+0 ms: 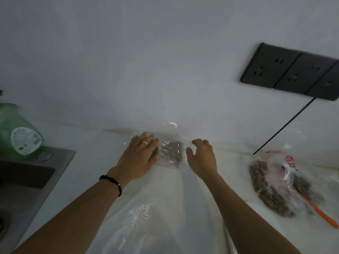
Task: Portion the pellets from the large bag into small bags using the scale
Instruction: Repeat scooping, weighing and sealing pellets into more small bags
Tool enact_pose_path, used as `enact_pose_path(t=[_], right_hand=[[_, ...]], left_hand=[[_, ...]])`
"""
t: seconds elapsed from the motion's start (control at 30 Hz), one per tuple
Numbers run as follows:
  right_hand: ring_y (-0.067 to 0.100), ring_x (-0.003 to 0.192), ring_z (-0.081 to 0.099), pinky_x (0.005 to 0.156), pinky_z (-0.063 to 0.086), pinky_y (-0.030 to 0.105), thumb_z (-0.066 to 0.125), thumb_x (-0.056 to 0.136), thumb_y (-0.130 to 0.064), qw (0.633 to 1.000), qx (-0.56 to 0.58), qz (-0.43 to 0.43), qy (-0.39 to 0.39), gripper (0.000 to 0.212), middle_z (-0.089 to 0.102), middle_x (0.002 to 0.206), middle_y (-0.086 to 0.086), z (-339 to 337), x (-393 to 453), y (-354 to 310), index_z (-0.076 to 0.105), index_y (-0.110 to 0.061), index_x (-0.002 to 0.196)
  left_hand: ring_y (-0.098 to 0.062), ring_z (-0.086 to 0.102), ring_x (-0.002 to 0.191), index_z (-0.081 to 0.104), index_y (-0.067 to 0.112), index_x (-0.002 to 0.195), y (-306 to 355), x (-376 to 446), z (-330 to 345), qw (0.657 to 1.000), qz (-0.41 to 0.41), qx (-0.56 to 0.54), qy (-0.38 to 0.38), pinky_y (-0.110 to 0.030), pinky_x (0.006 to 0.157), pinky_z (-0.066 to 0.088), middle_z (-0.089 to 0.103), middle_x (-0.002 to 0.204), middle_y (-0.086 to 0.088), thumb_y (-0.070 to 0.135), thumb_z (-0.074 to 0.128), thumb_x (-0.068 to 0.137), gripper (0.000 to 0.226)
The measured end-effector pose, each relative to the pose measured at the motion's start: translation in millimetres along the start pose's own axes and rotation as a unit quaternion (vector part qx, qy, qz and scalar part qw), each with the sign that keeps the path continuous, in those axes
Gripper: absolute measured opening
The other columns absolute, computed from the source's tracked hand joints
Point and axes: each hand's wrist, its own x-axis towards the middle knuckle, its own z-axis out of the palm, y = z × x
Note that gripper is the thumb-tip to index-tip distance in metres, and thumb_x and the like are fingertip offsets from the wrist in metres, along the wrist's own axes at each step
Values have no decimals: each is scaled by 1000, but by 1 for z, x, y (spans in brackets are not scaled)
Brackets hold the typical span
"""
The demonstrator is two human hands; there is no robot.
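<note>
Small bag (170,152) of brown pellets lies flat on the white counter (88,143), by the wall. Left hand (141,154) presses flat on its left edge, fingers straight (ring visible). Right hand (201,156) hovers just beside it, loosely curled, holding nothing. Large bag (275,182) sits well right.

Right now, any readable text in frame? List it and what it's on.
Large bag: red print, partly legible, seems to read "HOT" rotated; the rest is blurred.
Green bottle: its white label carries print too small and blurred to read.
Wall sockets: no text visible.
Small bag: no print visible.
</note>
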Motion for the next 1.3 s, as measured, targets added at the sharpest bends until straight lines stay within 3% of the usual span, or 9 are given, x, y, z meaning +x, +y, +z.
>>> enact_pose_path(t=[0.17, 0.4, 0.6, 0.77, 0.83, 0.93, 1.1, 1.23, 1.3], right_hand=[[29, 120, 47, 95, 44, 42, 56, 94, -24, 993, -69, -79, 50, 36, 54, 129, 8, -43, -35, 12, 55, -9, 127], [30, 136, 38, 107, 36, 47, 55, 95, -28, 975, -168, -99, 103, 47, 43, 148, 12, -128, -86, 67, 47, -9, 138], [31, 132, 42, 105, 38, 46, 56, 92, -28, 968, -192, -56, 150, 49, 46, 144, 10, -210, -126, 157, 46, -12, 138], [32, 127, 45, 99, 41, 47, 55, 93, -28, 971, -166, 0, 171, 45, 51, 138, 12, -259, -158, 251, 51, -9, 133], [32, 126, 45, 99, 40, 46, 56, 93, -27, 973, -165, 14, 158, 46, 51, 137, 12, -278, -165, 300, 49, -8, 135], [29, 129, 42, 100, 39, 42, 52, 95, -27, 977, -184, 38, 96, 51, 46, 141, 9, -299, -171, 369, 41, -10, 141], [24, 136, 36, 107, 37, 40, 52, 95, -34, 979, -200, 43, -28, 62, 35, 152, 4, -305, -160, 453, 27, -15, 148], [23, 147, 17, 116, 24, 40, 53, 94, -33, 961, -247, -13, -120, 78, 12, 162, 4, -295, -137, 488, 7, -19, 155], [22, 148, 14, 116, 22, 40, 49, 95, -27, 954, -260, -29, -145, 75, 10, 163, 4, -289, -124, 497, 5, -17, 155]], left_hand=[[-35, 44, 134, 55, 7, 133, 58, -4, -15, 998, 36, -13, 48, -52, 109, 34, 55, 138, -14, 46, 33, 93, 60], [-28, 23, 146, 39, 12, 147, 166, 7, -29, 993, 108, -11, 44, -48, 114, 17, 37, 153, -9, 51, 22, 96, 66], [-28, 27, 144, 42, 12, 145, 282, 18, -28, 983, 173, -23, 50, -52, 113, 25, 40, 151, -9, 49, 28, 96, 63], [-28, 24, 146, 40, 12, 146, 386, 27, -18, 975, 209, -46, 62, -49, 116, 16, 36, 153, -9, 46, 33, 98, 60], [-31, 34, 140, 48, 10, 140, 432, 32, -7, 974, 215, -32, 65, -51, 113, 25, 46, 146, -12, 43, 40, 94, 57], [-29, 29, 140, 48, 12, 138, 491, 44, 23, 973, 221, -43, 46, -49, 115, 22, 46, 145, -11, 43, 42, 91, 57], [-19, -3, 149, 14, 18, 154, 564, 63, 65, 979, 195, 18, -61, -43, 121, -5, 12, 162, -1, 43, 36, 101, 63], [-19, 5, 149, 17, 18, 154, 591, 80, 94, 975, 190, 53, -102, -43, 121, -3, 16, 161, -3, 38, 39, 101, 61], [-20, 14, 148, 20, 19, 152, 594, 89, 107, 972, 185, 72, -125, -45, 121, -1, 20, 160, -5, 37, 41, 100, 59]])
